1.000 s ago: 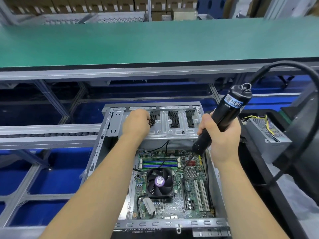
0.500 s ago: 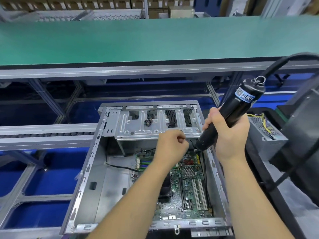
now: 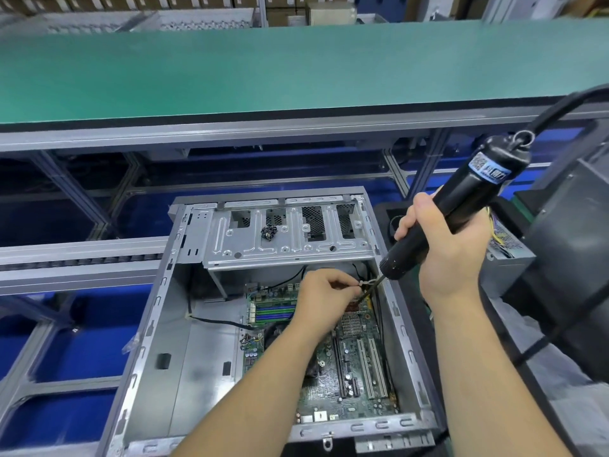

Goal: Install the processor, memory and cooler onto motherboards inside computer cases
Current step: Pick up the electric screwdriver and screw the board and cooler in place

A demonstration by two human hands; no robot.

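The drive cage (image 3: pixel 290 232) roofs the case's (image 3: pixel 155 311) far end; nearer, above the motherboard (image 3: pixel 356 364), it lies open.

Motherboard (image 3: pixel 349 367) inside case (image 3: pixel 158 324)

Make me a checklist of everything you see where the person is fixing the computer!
Surface: green conveyor belt beyond the open computer case.
Job's things: motherboard inside the case; memory sticks seated; cooler mostly hidden by the arm.
Clutter: small dark screw pile on the drive cage.
Grippers: right hand grips the electric screwdriver; left hand pinches something small at its bit.
Cables: black cable across the case floor; screwdriver cord.
Surroundings: power supply on the right; cardboard boxes behind.
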